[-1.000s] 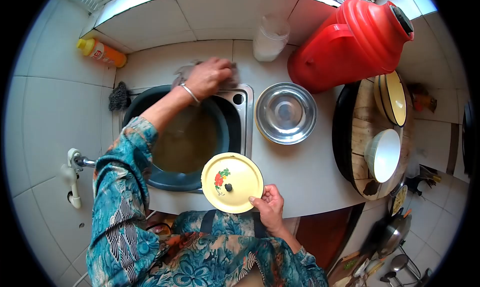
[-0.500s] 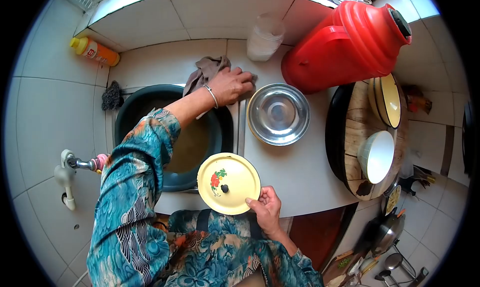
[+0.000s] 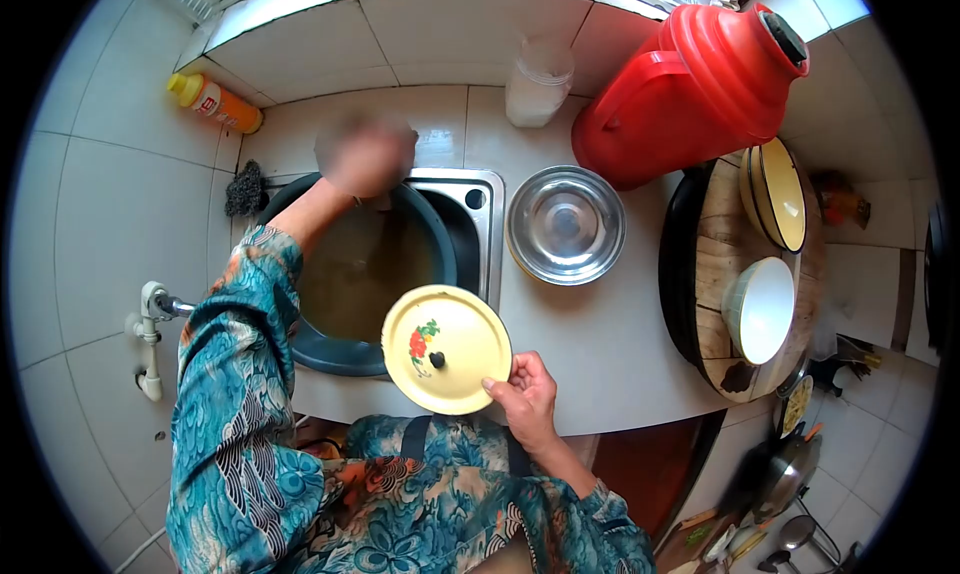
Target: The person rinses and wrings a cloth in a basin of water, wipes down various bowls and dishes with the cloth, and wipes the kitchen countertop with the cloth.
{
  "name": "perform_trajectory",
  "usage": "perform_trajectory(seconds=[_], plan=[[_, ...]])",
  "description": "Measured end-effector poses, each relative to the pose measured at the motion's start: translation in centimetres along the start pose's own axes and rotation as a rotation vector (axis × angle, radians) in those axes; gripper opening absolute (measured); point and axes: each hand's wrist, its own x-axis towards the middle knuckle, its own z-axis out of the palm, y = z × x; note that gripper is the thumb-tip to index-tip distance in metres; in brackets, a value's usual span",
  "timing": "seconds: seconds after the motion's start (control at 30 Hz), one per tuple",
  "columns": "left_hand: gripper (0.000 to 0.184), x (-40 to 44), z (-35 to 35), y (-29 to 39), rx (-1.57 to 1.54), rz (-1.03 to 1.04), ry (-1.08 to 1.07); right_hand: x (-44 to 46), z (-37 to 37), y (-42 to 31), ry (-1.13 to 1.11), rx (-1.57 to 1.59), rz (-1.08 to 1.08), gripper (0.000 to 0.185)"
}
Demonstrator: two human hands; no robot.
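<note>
Red plastic thermos (image 3: 685, 99) stands beyond round steel bowl (image 3: 566, 254); right hand (image 3: 527, 398) pinches flowered yellow lid (image 3: 455, 339) by its right edge; left hand (image 3: 374, 164) clutches blurred brown cloth (image 3: 336, 142).

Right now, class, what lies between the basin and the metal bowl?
The head view shows a dark gap, then the steel sink rim, between basin and metal bowl.

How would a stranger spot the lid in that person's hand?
Find the sink holding a big dark basin. By the basin's near right edge, the right hand holds a round lid. Unlike the shiny metal bowl nearby, it is pale yellow, with a red flower and a black knob.
</note>
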Motion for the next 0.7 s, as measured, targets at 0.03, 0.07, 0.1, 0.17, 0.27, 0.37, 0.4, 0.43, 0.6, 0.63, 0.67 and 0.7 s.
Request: perform_trajectory(seconds=[0.03, 0.07, 0.1, 0.17, 0.27, 0.37, 0.4, 0.43, 0.6, 0.63, 0.67, 0.7], plan=[[0.019, -0.5, 0.8, -0.6, 0.01, -0.047, -0.009, 0.3, 0.6, -0.4, -0.006, -0.004, -0.032, 0.022], [0.018, -1.0, 1.6, -1.4, 0.025, -0.095, -0.019, 0.9, 1.5, -1.0, -0.015, -0.004, -0.065, 0.022], [0.016, -1.8, 2.4, -2.4, 0.09, -0.119, -0.025, 1.5, 2.4, -1.6, -0.027, 0.002, -0.094, 0.022], [0.016, -3.3, 3.2, -3.9, 0.17, -0.189, -0.033, 3.1, 4.2, -2.6, -0.039, 0.028, -0.164, 0.021], [0.018, -4.8, 2.6, -4.5, 0.105, -0.385, -0.034, 5.8, 6.7, -3.8, -0.027, 0.049, -0.289, 0.02], [0.016, -8.1, -0.3, -1.5, -0.294, -0.603, 0.38, 9.2, 9.5, -5.2, 0.005, 0.195, -0.375, 0.02], [0.014, -9.3, -2.3, 0.5, -0.154, -0.539, 0.444, 10.6, 10.2, -5.6, 0.033, 0.229, -0.379, 0.02], [0.012, -10.7, -4.3, 3.0, -0.015, -0.477, 0.496, 11.7, 10.9, -6.0, 0.061, 0.26, -0.376, 0.02], [0.011, -16.2, -3.9, 8.0, -0.46, -0.725, 0.342, 18.0, 13.2, -6.8, 0.123, 0.386, -0.424, 0.019], [0.021, -17.2, -3.5, 8.5, -0.514, -0.783, 0.324, 18.8, 13.4, -6.7, 0.137, 0.396, -0.42, 0.019], [0.023, -17.9, -2.9, 8.8, -0.558, -0.81, 0.329, 19.6, 13.4, -6.5, 0.156, 0.388, -0.413, 0.019], [0.025, -18.5, -2.1, 8.9, -0.602, -0.836, 0.339, 20.5, 13.1, -6.2, 0.153, 0.378, -0.406, 0.02]])
